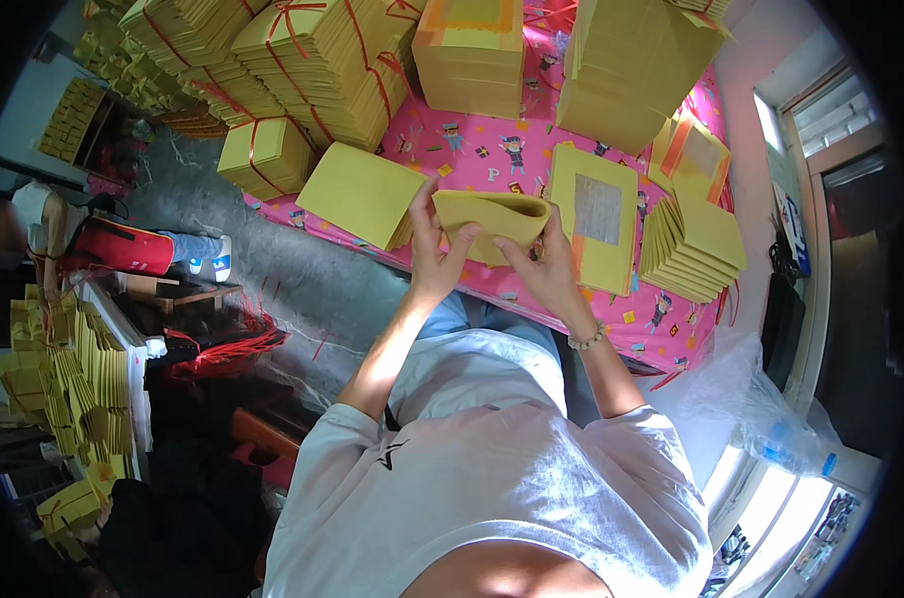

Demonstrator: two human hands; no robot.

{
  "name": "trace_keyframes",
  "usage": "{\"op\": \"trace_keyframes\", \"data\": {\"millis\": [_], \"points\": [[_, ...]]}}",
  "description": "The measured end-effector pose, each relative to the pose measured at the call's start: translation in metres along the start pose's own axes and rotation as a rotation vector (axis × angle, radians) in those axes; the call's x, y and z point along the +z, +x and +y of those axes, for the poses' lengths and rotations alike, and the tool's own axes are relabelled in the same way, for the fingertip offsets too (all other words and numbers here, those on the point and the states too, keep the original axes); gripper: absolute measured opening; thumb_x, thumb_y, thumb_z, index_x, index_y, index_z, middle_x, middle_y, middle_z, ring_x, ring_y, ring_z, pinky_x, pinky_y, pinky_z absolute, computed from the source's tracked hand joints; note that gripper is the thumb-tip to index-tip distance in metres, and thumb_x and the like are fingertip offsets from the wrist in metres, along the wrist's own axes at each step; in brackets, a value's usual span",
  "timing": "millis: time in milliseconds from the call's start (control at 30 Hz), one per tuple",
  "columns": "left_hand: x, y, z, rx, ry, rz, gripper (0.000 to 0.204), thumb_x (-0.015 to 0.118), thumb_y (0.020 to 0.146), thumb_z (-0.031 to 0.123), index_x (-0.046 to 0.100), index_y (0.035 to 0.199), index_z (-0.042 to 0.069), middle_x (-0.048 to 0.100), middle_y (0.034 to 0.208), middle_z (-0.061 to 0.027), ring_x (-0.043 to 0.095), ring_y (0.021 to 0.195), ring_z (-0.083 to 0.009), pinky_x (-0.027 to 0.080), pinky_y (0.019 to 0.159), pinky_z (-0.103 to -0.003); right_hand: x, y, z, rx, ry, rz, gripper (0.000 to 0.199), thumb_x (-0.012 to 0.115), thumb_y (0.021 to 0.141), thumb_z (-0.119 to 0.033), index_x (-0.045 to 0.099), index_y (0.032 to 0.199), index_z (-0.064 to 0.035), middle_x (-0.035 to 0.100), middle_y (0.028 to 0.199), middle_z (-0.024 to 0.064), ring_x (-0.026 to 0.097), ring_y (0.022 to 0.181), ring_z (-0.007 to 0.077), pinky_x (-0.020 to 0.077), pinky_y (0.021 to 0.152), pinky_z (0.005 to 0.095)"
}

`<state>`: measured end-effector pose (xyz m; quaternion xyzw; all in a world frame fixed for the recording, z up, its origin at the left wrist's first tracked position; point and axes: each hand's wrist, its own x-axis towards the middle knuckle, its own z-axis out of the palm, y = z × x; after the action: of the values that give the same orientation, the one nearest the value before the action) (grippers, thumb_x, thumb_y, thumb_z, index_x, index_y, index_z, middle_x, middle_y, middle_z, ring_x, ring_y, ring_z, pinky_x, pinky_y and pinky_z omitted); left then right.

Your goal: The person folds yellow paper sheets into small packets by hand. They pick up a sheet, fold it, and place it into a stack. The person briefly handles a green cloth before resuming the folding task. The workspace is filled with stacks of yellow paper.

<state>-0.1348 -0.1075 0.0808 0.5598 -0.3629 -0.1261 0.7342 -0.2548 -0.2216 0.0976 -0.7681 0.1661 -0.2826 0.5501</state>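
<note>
Left hand (434, 254) and right hand (543, 267) bending a yellow paper stack (492, 213), pink patterned tablecloth (492, 149) beneath

matt yellow paper stack (492, 214) over a glossy pink printed plastic tablecloth (492, 149).

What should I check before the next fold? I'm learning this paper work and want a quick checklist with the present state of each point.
1. Both hands on the sheaf: ok. The left hand and right hand grip the bent sheaf of thin yellow paper sheets at its two ends.
2. Sheaf clear of the table: ok, it is lifted above the pink patterned tablecloth.
3. Sheet edges aligned: cannot tell.
4. Loose yellow paper stack near the left hand: ok.
5. Fanned pile of folded yellow sheets near the right hand: ok.
</note>
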Motion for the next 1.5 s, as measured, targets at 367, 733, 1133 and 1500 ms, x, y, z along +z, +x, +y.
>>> {"op": "trace_keyframes", "data": {"millis": [367,733,1133,1500], "points": [[0.001,-0.015,-0.034,-0.055,-0.006,-0.104,0.035,0.06,0.091,0.01,0.048,0.121,-0.001,0.062,0.106,-0.0109,0.059,0.101,-0.0184,0.046,0.087,-0.031,0.002,-0.02,0.051,0.055,0.145,-0.035,0.049,0.07,0.084,-0.009,0.046,0.126,0.0,0.061,0.111,0.0089,0.06,0.098,0.0141,0.0491,0.082,0.0267],[0.006,0.026,0.0,-0.36,-0.039,-0.147,0.03,0.057,0.092,0.012,0.054,0.12,-0.002,0.064,0.108,-0.009,0.06,0.098,-0.0141,0.047,0.085,-0.028,-0.018,0.02,0.014,0.235,0.301,-0.085,0.041,0.067,0.086,-0.007,0.051,0.123,0.002,0.064,0.106,0.0077,0.063,0.093,0.0126,0.0527,0.079,0.0277],[0.004,0.052,0.007,-0.818,-0.368,-0.201,0.035,0.049,0.098,0.015,0.048,0.13,0.001,0.061,0.119,-0.0109,0.062,0.105,-0.0197,0.051,0.088,-0.032,-0.024,0.034,0.007,0.463,0.537,-0.107,0.037,0.064,0.089,-0.011,0.053,0.121,0.0034,0.063,0.111,0.0098,0.063,0.097,0.0142,0.0535,0.081,0.0273],[0.019,0.038,0.015,-0.579,-0.29,-0.112,0.034,0.048,0.097,0.011,0.045,0.13,0.001,0.058,0.118,-0.0097,0.057,0.107,-0.016,0.047,0.089,-0.031,-0.02,0.028,-0.003,0.332,0.387,-0.037,0.035,0.063,0.089,-0.009,0.053,0.121,0.0024,0.063,0.11,0.0084,0.062,0.096,0.0131,0.0526,0.079,0.0269]]}}
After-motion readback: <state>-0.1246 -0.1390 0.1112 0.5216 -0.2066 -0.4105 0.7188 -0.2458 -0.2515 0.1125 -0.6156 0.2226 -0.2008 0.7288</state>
